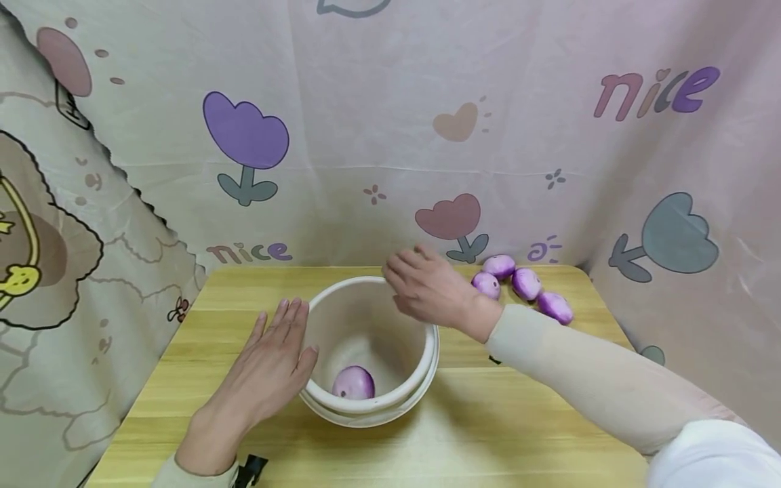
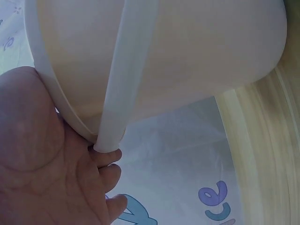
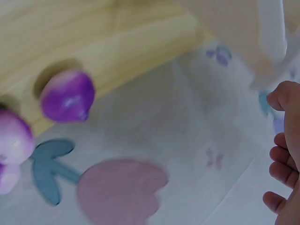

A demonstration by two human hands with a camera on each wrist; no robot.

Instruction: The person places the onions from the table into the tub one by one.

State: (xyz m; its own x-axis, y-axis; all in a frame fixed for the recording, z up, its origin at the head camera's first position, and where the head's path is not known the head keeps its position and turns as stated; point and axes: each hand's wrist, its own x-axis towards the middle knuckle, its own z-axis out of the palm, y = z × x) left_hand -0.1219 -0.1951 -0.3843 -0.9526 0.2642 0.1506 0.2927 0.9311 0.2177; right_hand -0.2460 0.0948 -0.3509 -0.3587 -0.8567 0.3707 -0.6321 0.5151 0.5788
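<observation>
A white bucket (image 1: 373, 409) stands on the wooden table, with one purple onion (image 1: 354, 383) lying at its bottom. My left hand (image 1: 274, 359) rests along the bucket's left rim, fingers straight. In the left wrist view the palm (image 2: 37, 159) lies against the rim, fingertips close to the pale handle band (image 2: 126, 79). Over the back right rim hovers my right hand (image 1: 430, 288), its fingers slightly bent. The right wrist view shows nothing in those relaxed fingers (image 3: 283, 164), with the blurred bucket beside them.
Several purple onions (image 1: 526, 284) lie at the table's back right, behind my right forearm; one onion (image 3: 69, 96) shows near the table edge in the right wrist view. A printed cloth (image 1: 366, 135) hangs behind the table (image 1: 518, 420) and along both sides.
</observation>
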